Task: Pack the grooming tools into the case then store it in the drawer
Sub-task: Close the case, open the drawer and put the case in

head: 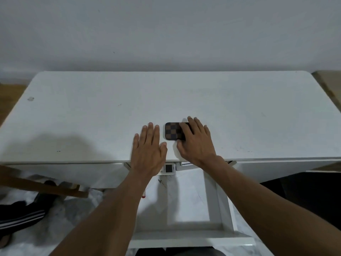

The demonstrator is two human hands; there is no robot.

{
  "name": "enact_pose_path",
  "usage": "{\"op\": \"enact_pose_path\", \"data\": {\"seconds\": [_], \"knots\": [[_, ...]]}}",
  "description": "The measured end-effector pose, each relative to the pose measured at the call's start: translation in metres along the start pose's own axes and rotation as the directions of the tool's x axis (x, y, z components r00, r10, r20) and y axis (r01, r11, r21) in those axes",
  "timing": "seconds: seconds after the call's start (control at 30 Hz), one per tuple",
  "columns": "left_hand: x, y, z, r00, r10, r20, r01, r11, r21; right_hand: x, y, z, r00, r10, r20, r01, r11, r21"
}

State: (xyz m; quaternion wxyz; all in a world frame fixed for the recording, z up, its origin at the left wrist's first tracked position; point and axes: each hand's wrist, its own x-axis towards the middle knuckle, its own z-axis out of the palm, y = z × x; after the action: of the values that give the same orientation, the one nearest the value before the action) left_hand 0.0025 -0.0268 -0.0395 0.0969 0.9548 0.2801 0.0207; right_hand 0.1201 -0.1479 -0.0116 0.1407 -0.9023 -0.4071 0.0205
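Resting on the closed checkered case (pixel 173 131), the right hand (pixel 196 143) covers its right half, fingers spread; whether it grips is unclear. Case lies flat on the white worktop (pixel 92 117) near the front edge. Left hand (pixel 149 150) flat, released, just beside it. Drawer (pixel 186 235) below stands pulled out.

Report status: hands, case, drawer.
Right hand on closed checkered case, grip unclear. Left hand flat, open on table. Drawer open below, path clear.
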Motion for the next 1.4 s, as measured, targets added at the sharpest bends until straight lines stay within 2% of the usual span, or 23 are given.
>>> {"op": "enact_pose_path", "data": {"seconds": [0.2, 0.33, 0.57, 0.7, 0.87, 1.03, 1.2, 1.4], "knots": [[-0.001, -0.002, 0.000, 1.000, 0.015, 0.024, -0.015, 1.000, 0.001, 0.002, 0.000, -0.004, 1.000, 0.009, 0.020, -0.009, 0.999, 0.031], [-0.005, -0.005, -0.001, 0.998, 0.045, 0.042, -0.046, 0.999, 0.004, -0.009, -0.003, -0.012, 0.995, 0.048, 0.086, -0.053, 0.997, 0.057], [-0.027, -0.009, -0.001, 0.996, 0.072, 0.052, -0.071, 0.997, -0.013, -0.036, -0.016, -0.023, 0.961, 0.176, 0.211, -0.191, 0.980, 0.055], [-0.035, -0.012, -0.005, 0.990, 0.093, 0.107, -0.089, 0.995, -0.039, -0.057, -0.024, -0.024, 0.963, 0.177, 0.201, -0.181, 0.984, -0.003], [-0.049, -0.015, -0.003, 0.989, 0.113, 0.095, -0.110, 0.993, -0.039, -0.096, -0.034, -0.017, 0.981, 0.132, 0.141, -0.127, 0.991, -0.039], [-0.057, -0.017, -0.003, 0.986, 0.123, 0.111, -0.118, 0.992, -0.051, -0.118, -0.036, 0.006, 0.962, 0.156, 0.223, -0.157, 0.988, -0.013], [-0.060, -0.020, 0.001, 0.987, 0.138, 0.087, -0.135, 0.990, -0.046, -0.127, -0.030, 0.037, 0.927, 0.166, 0.336, -0.165, 0.986, -0.033], [-0.062, -0.023, 0.016, 0.991, 0.130, -0.029, -0.130, 0.991, -0.017, -0.119, -0.021, 0.062, 0.894, 0.167, 0.415, -0.153, 0.986, -0.068]]}}
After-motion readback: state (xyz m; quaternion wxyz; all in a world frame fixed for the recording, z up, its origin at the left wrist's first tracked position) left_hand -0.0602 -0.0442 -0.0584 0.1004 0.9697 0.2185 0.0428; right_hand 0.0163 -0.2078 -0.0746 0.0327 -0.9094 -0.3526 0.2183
